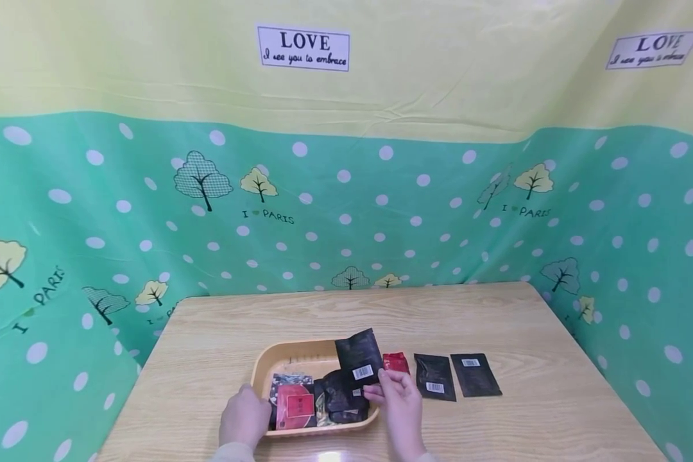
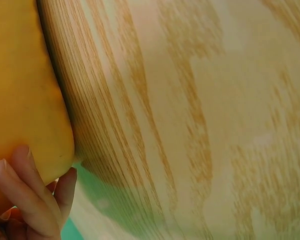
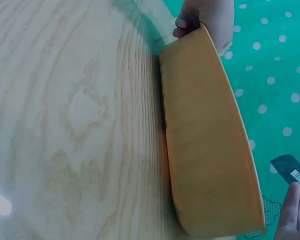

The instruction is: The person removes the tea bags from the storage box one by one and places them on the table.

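A yellow-orange plastic basket (image 1: 270, 357) stands on the table, holding several flat packets. My left hand (image 1: 244, 418) grips its left end; in the left wrist view the fingers (image 2: 37, 192) curl at the corner of the basket's wall (image 2: 27, 80). Above the basket's right side, my right hand (image 1: 402, 401) pinches a black packet (image 1: 358, 351) with a white barcode label by its lower right edge. That packet (image 3: 289, 167) also shows at the right edge of the right wrist view. Inside the basket lie a red packet (image 1: 294, 405) and dark packets (image 1: 339, 393), partly overlapping.
Right of the basket, a red packet (image 1: 397, 362) lies partly behind my right hand. Two black packets (image 1: 435, 377) with barcode labels lie side by side farther right. The wooden table (image 1: 554, 391) ends at green dotted curtains (image 1: 416, 199) at the back and sides.
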Available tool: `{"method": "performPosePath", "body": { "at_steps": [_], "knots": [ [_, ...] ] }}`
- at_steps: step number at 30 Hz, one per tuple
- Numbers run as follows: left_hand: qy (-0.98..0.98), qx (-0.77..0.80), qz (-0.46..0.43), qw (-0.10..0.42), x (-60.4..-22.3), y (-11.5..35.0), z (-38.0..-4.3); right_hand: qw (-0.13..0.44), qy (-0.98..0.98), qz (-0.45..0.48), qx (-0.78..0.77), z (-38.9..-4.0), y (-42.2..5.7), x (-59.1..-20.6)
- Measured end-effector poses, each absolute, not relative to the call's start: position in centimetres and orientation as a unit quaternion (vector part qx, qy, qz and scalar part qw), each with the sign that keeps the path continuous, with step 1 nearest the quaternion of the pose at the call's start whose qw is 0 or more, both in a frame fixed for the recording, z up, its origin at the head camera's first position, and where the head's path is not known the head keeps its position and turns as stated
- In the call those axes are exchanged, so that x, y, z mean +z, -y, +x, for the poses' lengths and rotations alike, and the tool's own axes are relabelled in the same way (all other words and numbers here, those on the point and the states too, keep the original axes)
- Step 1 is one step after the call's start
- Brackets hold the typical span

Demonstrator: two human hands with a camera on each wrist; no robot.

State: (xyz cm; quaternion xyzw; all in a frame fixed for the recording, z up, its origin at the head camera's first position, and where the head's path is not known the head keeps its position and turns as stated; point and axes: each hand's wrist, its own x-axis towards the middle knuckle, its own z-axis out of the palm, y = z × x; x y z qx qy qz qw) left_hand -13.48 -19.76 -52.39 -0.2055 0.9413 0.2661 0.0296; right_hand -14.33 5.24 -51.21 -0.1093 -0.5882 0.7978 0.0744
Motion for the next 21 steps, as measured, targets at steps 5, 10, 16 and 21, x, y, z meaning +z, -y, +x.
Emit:
{"method": "performPosePath", "body": {
  "at_steps": [5,10,16,21],
  "knots": [
    [-0.942,0.264,-0.205,0.028,-52.2,19.9,-13.4,0.053,0.590,-0.149,0.792,-13.9,-6.2,-51.3],
    [-0.943,0.262,-0.204,0.029,-52.2,19.9,-13.4,0.046,0.586,-0.163,0.793,-13.7,-7.0,-52.0],
    [-0.942,0.265,-0.204,0.027,-52.2,19.8,-13.5,0.042,0.584,-0.161,0.795,-13.4,-8.1,-52.8],
    [-0.942,0.266,-0.204,0.030,-52.2,19.8,-13.5,0.019,0.576,-0.187,0.795,-13.0,-9.0,-52.4]
  ]
}}
